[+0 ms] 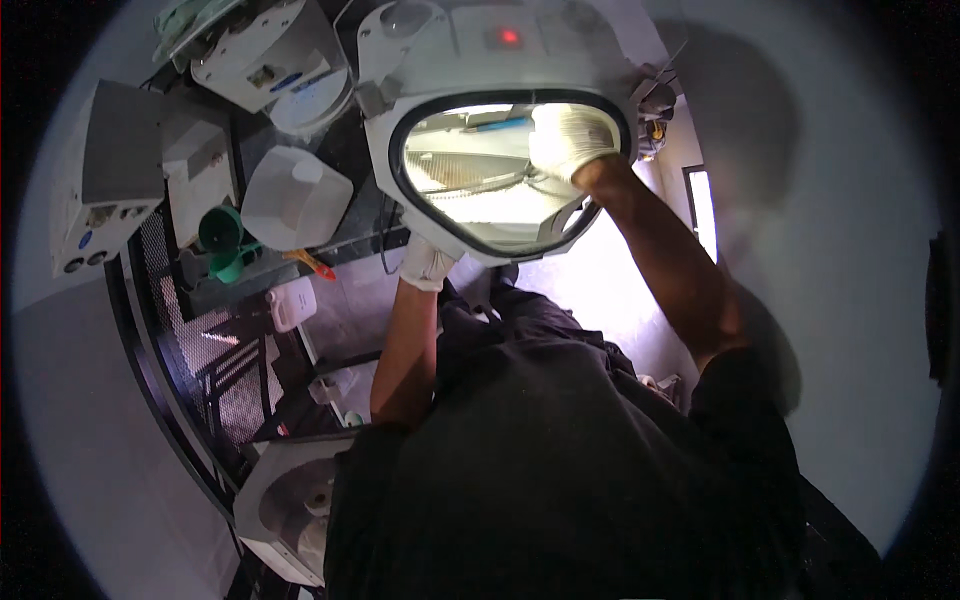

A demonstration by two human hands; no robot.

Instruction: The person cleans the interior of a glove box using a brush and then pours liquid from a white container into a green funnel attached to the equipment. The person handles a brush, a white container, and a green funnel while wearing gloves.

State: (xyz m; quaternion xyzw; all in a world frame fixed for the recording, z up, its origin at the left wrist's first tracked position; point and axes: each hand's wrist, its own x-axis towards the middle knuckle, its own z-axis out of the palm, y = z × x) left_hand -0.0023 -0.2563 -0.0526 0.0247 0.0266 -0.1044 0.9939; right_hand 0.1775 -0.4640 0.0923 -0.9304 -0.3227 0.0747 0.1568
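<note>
A light grey cabinet machine (450,60) with a black-rimmed, brightly lit viewing window (470,215) stands in front of me. My right hand (572,140), in a white knitted glove, is at the upper right of the window, its forearm crossing the rim. Glare washes out its fingers, and I cannot make out anything in it. My left hand (428,262), also gloved in white, is at the cabinet's lower left edge, its fingers hidden by the housing. Through the window show a blue slim tool (500,125), a dark hose (490,183) and a ribbed surface.
On the dark bench to the left are a translucent plastic tub (297,200), a green cup (220,230), an orange-handled brush (310,264) and another grey machine (270,55). A white jug (292,304) is lower down. A grey wall (850,250) rises close on my right.
</note>
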